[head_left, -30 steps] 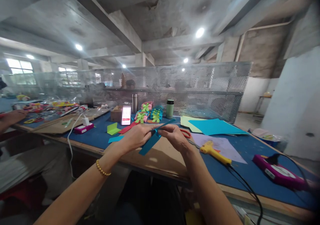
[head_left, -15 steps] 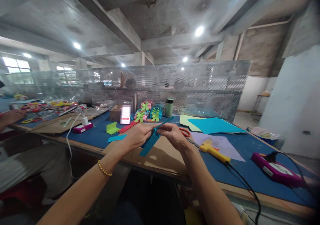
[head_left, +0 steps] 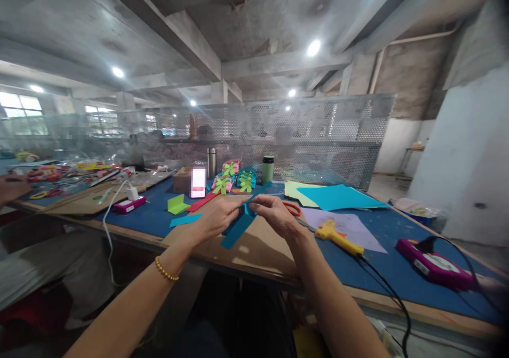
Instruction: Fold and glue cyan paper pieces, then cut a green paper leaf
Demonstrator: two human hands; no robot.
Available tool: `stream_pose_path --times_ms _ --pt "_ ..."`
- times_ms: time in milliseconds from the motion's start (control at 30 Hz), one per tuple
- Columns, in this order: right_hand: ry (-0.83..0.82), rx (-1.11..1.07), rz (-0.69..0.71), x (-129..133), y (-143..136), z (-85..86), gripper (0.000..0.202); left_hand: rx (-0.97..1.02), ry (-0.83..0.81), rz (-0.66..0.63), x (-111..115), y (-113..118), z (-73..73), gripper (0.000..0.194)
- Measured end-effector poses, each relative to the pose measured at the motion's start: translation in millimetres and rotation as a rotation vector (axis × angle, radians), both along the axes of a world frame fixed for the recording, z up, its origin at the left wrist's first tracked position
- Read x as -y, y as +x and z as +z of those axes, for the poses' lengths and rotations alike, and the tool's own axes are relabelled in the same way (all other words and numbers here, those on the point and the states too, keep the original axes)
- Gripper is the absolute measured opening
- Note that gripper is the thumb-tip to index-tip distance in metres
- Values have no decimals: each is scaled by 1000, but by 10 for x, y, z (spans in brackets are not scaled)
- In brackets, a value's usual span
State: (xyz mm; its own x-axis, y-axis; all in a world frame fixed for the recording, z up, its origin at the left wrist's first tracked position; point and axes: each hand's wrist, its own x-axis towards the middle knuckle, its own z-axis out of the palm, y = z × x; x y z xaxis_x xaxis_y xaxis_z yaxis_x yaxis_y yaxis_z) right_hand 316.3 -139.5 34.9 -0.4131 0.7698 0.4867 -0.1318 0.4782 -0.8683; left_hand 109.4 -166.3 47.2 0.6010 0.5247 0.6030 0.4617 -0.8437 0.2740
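Observation:
Both my hands meet over a sheet of brown cardboard (head_left: 262, 252), closed on a folded blue paper strip (head_left: 238, 229). My left hand (head_left: 217, 217) pinches it from the left. From the right, the fingers of my right hand (head_left: 274, 213) grip it near its fold. One end of the strip slants down toward me and another points up and away. Beside my left hand lie a flat blue strip (head_left: 185, 220), a folded green paper piece (head_left: 177, 204) and a red strip (head_left: 203, 201). Red-handled scissors (head_left: 292, 208) lie just beyond my right hand.
Right of my hands, a yellow glue gun (head_left: 338, 237) with a black cord rests partly on lilac paper (head_left: 350, 224). Blue sheets (head_left: 345, 197) lie behind it. Purple power strips (head_left: 435, 265) flank the workspace. A green tumbler (head_left: 268, 170) and steel flask (head_left: 212, 163) stand at the back.
My right fingers have shifted slightly on the blue paper strip, and more of its upper end shows. The whole view has drifted a little. Both hands keep their hold.

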Motion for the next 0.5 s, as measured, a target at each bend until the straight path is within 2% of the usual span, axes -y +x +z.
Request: stream_pose_path --times_ms 100,167,267,400,467,500 --pt "58 65 -55 53 53 59 28 22 27 -27 11 -20 26 41" --pt "137 121 -162 133 174 90 31 24 29 3 14 -47 31 40" --pt "308 209 -437 326 569 87 29 10 38 77 5 -97 1 37" --pt "471 363 -931 661 1317 -7 27 -61 19 148 -38 -132 -100 39" --pt "481 573 -1141 802 1594 -81 25 -78 -22 140 -80 -114 -161 40" --pt "459 720 -1196 850 1682 -123 24 -61 -26 134 -99 -96 -190 39"
